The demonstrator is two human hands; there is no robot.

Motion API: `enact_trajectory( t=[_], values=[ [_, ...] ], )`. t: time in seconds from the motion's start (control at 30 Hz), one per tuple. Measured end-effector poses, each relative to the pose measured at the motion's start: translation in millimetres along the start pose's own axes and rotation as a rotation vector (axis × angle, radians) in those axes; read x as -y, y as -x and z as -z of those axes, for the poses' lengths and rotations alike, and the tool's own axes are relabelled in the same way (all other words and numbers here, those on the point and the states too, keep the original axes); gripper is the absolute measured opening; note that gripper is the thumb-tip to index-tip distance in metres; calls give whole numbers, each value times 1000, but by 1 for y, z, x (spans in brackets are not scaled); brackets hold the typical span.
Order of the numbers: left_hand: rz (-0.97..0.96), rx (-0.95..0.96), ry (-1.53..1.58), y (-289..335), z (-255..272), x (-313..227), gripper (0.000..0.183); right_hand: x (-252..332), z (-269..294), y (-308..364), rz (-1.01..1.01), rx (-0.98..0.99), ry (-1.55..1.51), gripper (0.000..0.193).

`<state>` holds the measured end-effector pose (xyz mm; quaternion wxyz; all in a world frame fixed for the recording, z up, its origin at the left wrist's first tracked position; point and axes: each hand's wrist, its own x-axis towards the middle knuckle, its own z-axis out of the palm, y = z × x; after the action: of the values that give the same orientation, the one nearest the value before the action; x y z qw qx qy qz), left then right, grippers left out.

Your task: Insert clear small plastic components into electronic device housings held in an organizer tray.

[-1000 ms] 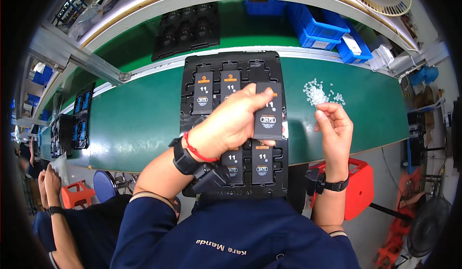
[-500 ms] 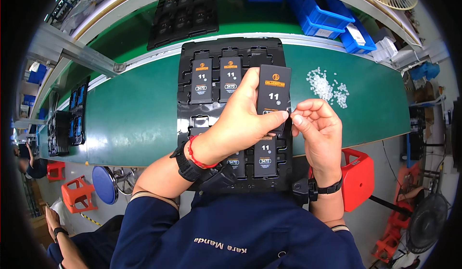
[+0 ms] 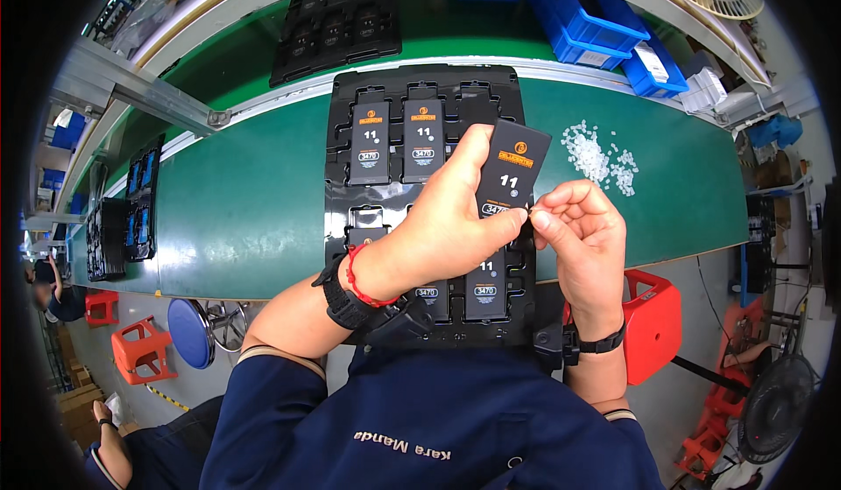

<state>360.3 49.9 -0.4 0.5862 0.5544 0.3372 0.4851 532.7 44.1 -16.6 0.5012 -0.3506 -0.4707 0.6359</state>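
Note:
A flat black phone battery [image 3: 519,159] with orange and white print is gripped in my left hand [image 3: 434,232], thumb across its lower part. It leans to the right above a black plastic tray [image 3: 337,171]. My right hand [image 3: 580,236] pinches at the battery's lower right edge; whatever lies between thumb and forefinger is too small to make out. In the tray, a battery [image 3: 371,144] and a second battery [image 3: 424,140] fill far pockets. More batteries lie in the near pockets, partly hidden by my left hand and wrist.
Small translucent white pieces [image 3: 596,155] lie scattered on the green table [image 3: 245,201], right of the tray. Blue bins [image 3: 587,30] and another black tray [image 3: 337,30] are behind. Stacked trays [image 3: 109,236] stand far left. A red stool [image 3: 653,328] is at the right, near the table edge.
The battery in my left hand has tilted clockwise, its top shifting to the right. My right hand keeps its pinch at the battery's edge, almost in place.

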Motion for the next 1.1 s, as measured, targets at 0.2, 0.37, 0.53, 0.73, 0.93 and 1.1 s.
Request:
enact_trajectory(
  t=[0.2, 0.37, 0.53, 0.73, 0.93, 1.1],
  values=[
    [37, 48, -128, 1, 0, -1, 58, -3, -7, 2, 192, -74, 252, 14],
    [27, 103, -183, 0, 3, 2, 58, 1, -3, 3, 111, -42, 231, 10],
    [50, 19, -87, 0, 0, 6, 57, 1, -7, 4, 96, -87, 225, 9],
    [41, 21, 29, 0, 0, 11, 51, 0, -6, 3, 93, -72, 186, 10],
    [7, 21, -32, 0, -1, 13, 51, -4, -6, 3, 134, -76, 187, 12],
    [-15, 25, -97, 2, -2, 15, 49, -7, -9, 5, 173, -106, 238, 12]
  ],
)
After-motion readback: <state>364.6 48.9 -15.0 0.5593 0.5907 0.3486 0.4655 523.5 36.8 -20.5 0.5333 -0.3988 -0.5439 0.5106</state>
